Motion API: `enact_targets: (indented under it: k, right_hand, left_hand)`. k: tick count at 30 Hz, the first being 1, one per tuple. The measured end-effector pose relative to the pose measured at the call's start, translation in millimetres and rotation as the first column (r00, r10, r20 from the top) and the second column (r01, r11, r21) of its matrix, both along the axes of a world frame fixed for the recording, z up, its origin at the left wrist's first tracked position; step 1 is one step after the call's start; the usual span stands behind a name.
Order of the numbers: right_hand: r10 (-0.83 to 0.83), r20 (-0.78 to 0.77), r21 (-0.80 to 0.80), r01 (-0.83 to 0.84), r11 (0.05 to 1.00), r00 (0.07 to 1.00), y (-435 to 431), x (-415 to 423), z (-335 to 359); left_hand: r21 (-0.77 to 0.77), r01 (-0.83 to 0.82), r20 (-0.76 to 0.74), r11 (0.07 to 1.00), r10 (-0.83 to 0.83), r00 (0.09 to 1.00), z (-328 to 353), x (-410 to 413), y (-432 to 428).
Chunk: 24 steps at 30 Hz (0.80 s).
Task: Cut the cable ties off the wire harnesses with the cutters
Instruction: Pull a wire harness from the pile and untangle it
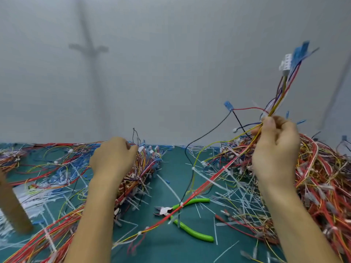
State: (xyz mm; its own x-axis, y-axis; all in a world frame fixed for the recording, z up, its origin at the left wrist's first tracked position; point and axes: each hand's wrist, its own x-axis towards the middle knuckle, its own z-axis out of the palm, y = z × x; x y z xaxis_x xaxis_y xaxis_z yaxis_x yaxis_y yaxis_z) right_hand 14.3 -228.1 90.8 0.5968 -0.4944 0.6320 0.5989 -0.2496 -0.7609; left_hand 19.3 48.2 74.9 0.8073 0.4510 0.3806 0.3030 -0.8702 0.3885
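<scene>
My right hand (275,149) is raised at the right and pinches a wire harness (209,184) of red, yellow and blue wires. The harness runs up to a white connector (285,64) and blue terminals, and trails down left across the mat with white cable ties on it. My left hand (114,158) rests on a heap of harnesses (140,177) at centre left, fingers curled into the wires. The green-handled cutters (182,215) lie open on the green mat (171,168) between my arms, under the trailing harness. Neither hand touches them.
Tangled harness piles cover the left side (38,164) and the right side (322,186) of the mat. Cut white cable ties (237,196) litter the surface. A brown cardboard piece (11,205) stands at the left edge. A grey wall (171,73) closes the back.
</scene>
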Motion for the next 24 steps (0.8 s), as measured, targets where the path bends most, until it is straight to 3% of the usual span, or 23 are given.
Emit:
enact_targets:
  k: [4, 7, 9, 12, 15, 20, 24]
  right_hand:
    - [0.001, 0.01, 0.032, -0.001, 0.999, 1.0, -9, 1, 3]
    - [0.031, 0.001, 0.033, -0.031, 0.999, 1.0, -8, 1, 2]
    - [0.057, -0.002, 0.029, -0.056, 0.998, 0.998, -6, 1, 0]
    - [0.074, -0.01, 0.037, -0.074, 0.997, 0.997, -5, 3, -1]
    - [0.096, -0.028, 0.061, -0.094, 0.994, 0.995, -6, 4, -2]
    - [0.127, -0.058, 0.1, -0.121, 0.988, 0.99, -12, 8, -1]
    - [0.148, -0.041, 0.138, -0.141, 0.98, 0.988, -15, 6, 2]
  left_hand:
    - [-0.062, 0.337, -0.005, 0.94, -0.338, 0.941, 17, -11, -19]
    - [-0.206, 0.617, 0.021, 0.759, -0.627, 0.779, 25, -20, -49]
    - [-0.281, 0.709, -0.052, 0.647, -0.748, 0.662, 23, -22, -70]
    - [-0.255, 0.744, -0.271, 0.617, -0.785, 0.558, 10, -19, -92]
    - [-0.131, 0.75, -0.394, 0.649, -0.728, 0.561, -1, -13, -99]
    - [-0.035, 0.662, -0.37, 0.749, -0.625, 0.687, 1, -7, -82]
    - [-0.116, 0.657, -0.284, 0.745, -0.659, 0.697, 5, -8, -68]
